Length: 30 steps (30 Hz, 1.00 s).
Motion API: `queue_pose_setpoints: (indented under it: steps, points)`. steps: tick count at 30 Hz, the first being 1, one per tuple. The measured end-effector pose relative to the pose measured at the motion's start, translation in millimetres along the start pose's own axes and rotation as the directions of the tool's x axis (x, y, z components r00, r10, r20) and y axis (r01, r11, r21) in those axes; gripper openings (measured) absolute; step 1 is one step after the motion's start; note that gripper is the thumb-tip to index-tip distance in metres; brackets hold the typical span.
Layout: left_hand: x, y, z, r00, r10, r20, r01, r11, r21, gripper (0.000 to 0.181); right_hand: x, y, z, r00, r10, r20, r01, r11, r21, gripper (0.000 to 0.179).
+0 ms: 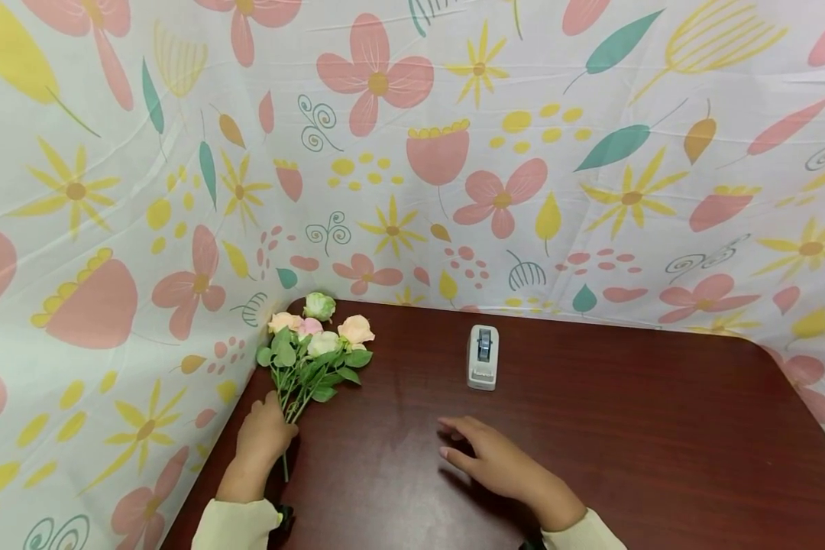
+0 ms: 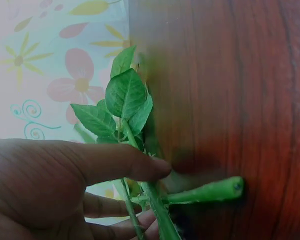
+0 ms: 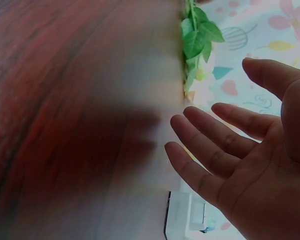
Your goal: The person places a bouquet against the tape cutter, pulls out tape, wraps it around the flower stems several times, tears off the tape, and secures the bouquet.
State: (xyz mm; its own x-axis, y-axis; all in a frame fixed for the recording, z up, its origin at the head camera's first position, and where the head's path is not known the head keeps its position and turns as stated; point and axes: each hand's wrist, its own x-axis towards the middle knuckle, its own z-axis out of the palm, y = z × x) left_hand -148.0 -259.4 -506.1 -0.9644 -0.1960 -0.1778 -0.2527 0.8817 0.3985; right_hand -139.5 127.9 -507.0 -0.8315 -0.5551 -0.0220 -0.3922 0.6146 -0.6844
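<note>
A bunch of artificial-looking flowers (image 1: 325, 344) in peach, white, pink and pale green lies at the table's far left, blooms pointing away. My left hand (image 1: 264, 431) holds it by the green stems, and one stem end sticks out below the palm. In the left wrist view, the thumb (image 2: 115, 161) crosses over the stems (image 2: 161, 212) while the other fingers lie behind them. Over the middle of the table, my right hand (image 1: 498, 462) is held with fingers spread and loosely bent, nothing in it. Beyond its fingertips stands a white tape dispenser (image 1: 483, 374).
The dark red-brown wooden table (image 1: 626, 428) has a rounded far right corner. A white cloth (image 1: 557, 99) printed with flowers and leaves hangs along the back and left sides, close beside the left hand and the blooms.
</note>
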Motion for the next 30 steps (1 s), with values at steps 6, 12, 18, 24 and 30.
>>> queue_pose_setpoints:
  steps: [6,12,18,24,30]
  points:
    - [2.6,-1.0,-2.3,1.0,-0.007,0.008,0.007,1.0,0.009,0.068,3.5,0,0,1.0,-0.013,0.002,0.013,1.0,0.008,0.05]
    - [7.0,-1.1,-1.8,0.999,-0.026,0.036,0.027,1.0,-0.012,0.071,8.9,-2,-2,0.999,-0.033,-0.009,0.033,0.999,0.023,0.054]
    - [7.7,-3.8,2.7,0.999,-0.036,0.039,0.038,0.998,-0.051,0.069,14.0,-7,-2,0.999,-0.036,0.014,0.036,0.998,0.042,0.054]
    - [5.1,-6.6,9.7,1.0,-0.02,0.019,0.023,0.983,-0.18,0.062,17.7,-8,3,0.999,-0.049,0.01,0.049,0.998,0.046,0.054]
    - [3.1,-6.2,15.5,1.0,-0.008,-0.011,0.004,0.949,-0.315,0.05,22.5,-10,7,0.998,-0.066,0.005,0.065,0.997,0.042,0.055]
